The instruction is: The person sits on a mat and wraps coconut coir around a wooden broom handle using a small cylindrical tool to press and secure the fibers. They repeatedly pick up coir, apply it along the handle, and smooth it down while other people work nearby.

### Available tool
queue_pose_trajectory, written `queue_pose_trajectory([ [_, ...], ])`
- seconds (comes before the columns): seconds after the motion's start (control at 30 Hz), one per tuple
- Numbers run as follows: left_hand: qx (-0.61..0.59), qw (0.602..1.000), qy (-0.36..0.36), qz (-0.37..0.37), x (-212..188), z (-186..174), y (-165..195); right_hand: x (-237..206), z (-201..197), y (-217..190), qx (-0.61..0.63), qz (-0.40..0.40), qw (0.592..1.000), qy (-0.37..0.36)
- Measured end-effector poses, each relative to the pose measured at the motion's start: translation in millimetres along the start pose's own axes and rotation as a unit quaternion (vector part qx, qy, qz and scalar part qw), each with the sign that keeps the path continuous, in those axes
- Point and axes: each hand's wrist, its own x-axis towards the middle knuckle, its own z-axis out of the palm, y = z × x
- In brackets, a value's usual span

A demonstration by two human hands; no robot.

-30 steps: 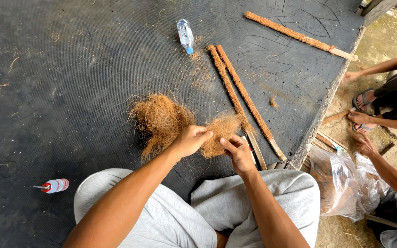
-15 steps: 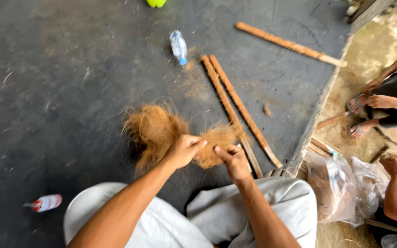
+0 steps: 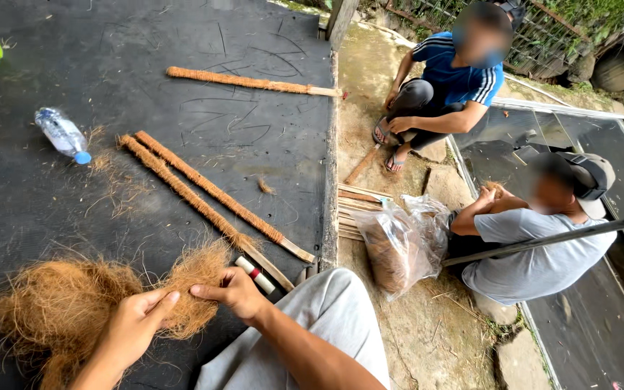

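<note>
Coir fibre tuft (image 3: pixel 195 289) at 6 o'clock, pinched btwn my left hand (image 3: pixel 135 325) & right hand (image 3: pixel 236 292), both closed on it to tease strands; wrapped sticks (image 3: pixel 204 195) at 12.

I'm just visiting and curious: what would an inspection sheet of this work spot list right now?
Surface: dark mat, scratched, strewn with loose fibre strands.
Job's things: brown fibre pile; a fibre tuft pinched between both hands.
Clutter: two fibre-wrapped sticks side by side, a third wrapped stick farther off, a plastic bottle, a small white tube, a clear bag on the ground.
Grippers: left hand and right hand both grip the tuft.
Cables: nothing seen.
Surroundings: two people crouch on bare ground beside the mat; a fence behind.
</note>
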Motion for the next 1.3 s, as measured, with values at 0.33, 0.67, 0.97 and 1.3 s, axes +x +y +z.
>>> queue_pose_trajectory([
  [0.33, 0.076, 0.993, 0.012, -0.089, -9, -7, 18, 1, 3, -6, 0.018, -0.001, 1.000, 0.002],
  [0.67, 0.083, 0.993, 0.009, -0.089, -6, -9, 14, 1, 8, -16, 0.017, 0.006, 1.000, 0.009],
  [0.97, 0.089, 0.992, 0.012, -0.084, -2, -9, 10, -2, 13, -28, 0.031, 0.009, 0.999, 0.007],
  [1.3, 0.068, 0.995, 0.015, -0.071, -2, -10, 7, -6, 21, -42, 0.019, 0.009, 1.000, 0.002],
])
